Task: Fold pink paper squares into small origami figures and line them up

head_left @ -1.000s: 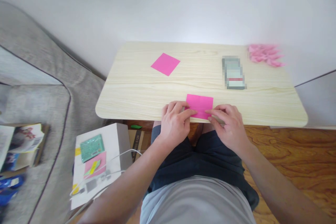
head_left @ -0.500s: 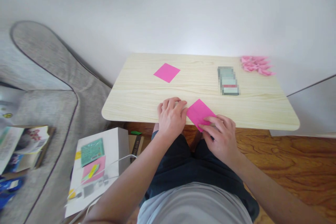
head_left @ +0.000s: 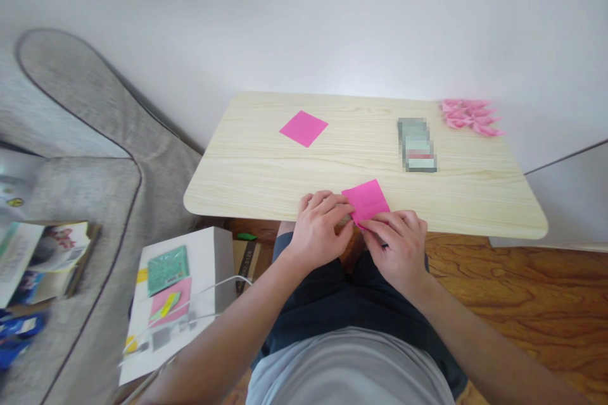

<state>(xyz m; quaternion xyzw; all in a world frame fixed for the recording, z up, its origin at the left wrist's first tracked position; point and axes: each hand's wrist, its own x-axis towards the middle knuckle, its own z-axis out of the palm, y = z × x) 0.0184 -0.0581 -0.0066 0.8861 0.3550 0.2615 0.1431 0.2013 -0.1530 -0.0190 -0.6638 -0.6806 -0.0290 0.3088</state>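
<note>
Pink paper square (head_left: 367, 198) lies at the near edge of the table (head_left: 256, 168), one corner pinched by your right hand (head_left: 403, 242). Your left hand (head_left: 320, 228), fingers curled, touches the square's side toward the table's left end; whether it grips, I cannot tell.

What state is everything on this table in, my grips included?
Near pink paper square: askew at the table edge; whether folded, unclear.
Left grip: fingers at that square's left edge; pinch unclear.
Right grip: closed on its near corner.
Far pink paper square: flat, unheld.
Folded pink paper pieces: clustered at the far right corner.
Pixelated rectangular object: lying there; details masked.
</note>
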